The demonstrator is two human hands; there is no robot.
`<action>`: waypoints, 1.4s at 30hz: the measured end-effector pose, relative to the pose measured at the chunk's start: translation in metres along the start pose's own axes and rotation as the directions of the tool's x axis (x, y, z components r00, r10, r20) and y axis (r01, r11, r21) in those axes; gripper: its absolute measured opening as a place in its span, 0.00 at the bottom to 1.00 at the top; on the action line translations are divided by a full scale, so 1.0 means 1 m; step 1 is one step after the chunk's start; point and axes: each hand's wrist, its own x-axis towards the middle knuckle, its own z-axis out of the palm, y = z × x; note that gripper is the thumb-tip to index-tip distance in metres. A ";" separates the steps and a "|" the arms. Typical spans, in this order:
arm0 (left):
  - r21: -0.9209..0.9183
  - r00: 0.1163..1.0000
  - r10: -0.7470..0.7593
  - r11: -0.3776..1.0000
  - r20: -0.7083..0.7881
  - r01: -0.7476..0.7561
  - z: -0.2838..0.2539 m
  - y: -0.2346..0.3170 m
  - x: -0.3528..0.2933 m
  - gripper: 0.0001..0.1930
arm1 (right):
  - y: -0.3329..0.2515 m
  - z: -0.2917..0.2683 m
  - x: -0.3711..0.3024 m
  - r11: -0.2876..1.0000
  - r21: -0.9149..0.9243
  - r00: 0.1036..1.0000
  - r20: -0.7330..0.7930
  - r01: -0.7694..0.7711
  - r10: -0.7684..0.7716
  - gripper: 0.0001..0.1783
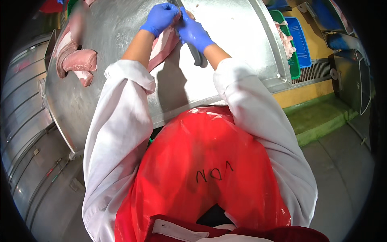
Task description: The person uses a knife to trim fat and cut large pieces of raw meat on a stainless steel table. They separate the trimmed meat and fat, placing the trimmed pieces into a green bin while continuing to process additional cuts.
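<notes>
A long strip of raw pink meat lies on the metal table at its far middle, under and between my hands. Its far end is pinched by my left hand, in a blue glove with the fingers closed. Close beside it, my right hand, also blue-gloved, is wrapped round a knife. The knife's grey handle sticks out below the palm toward me. Part of the blade shows past my fingers at the top edge; the rest is hidden.
More pieces of raw meat lie along the left side of the metal table. A raised rim bounds it on the right. Beyond stand a green basket with pale meat scraps and a blue basket.
</notes>
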 end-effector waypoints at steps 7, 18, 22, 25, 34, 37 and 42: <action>-0.382 0.991 -0.126 0.914 0.048 0.135 -0.002 0.007 -0.003 0.05 | 0.005 0.011 -0.069 0.992 0.117 0.995 0.087 0.042 -0.052 0.43; -0.546 0.983 -0.083 0.822 0.164 0.161 -0.026 0.024 -0.018 0.10 | 0.011 0.046 -0.061 0.990 0.103 0.991 0.079 0.099 -0.108 0.45; -0.507 0.983 -0.117 0.844 0.145 0.175 -0.041 0.038 -0.018 0.09 | 0.025 0.065 -0.024 0.979 0.018 0.977 0.070 0.203 -0.204 0.45; -0.601 0.981 -0.084 0.780 0.176 0.175 -0.036 0.028 0.000 0.08 | 0.056 0.077 -0.108 0.971 -0.056 0.970 0.081 0.232 -0.228 0.46; -0.641 0.993 0.029 0.766 0.112 0.049 -0.062 0.060 -0.035 0.08 | 0.038 0.079 -0.098 0.965 -0.045 0.937 0.256 0.257 -0.238 0.43; -0.626 0.998 0.007 0.779 0.055 0.029 -0.078 0.078 -0.055 0.09 | 0.047 0.088 -0.137 0.969 -0.108 0.922 0.346 0.224 -0.175 0.45; -0.330 0.996 0.062 0.943 0.061 -0.038 -0.045 0.151 -0.089 0.09 | -0.005 0.121 -0.057 0.995 -0.099 0.928 0.372 0.011 0.027 0.45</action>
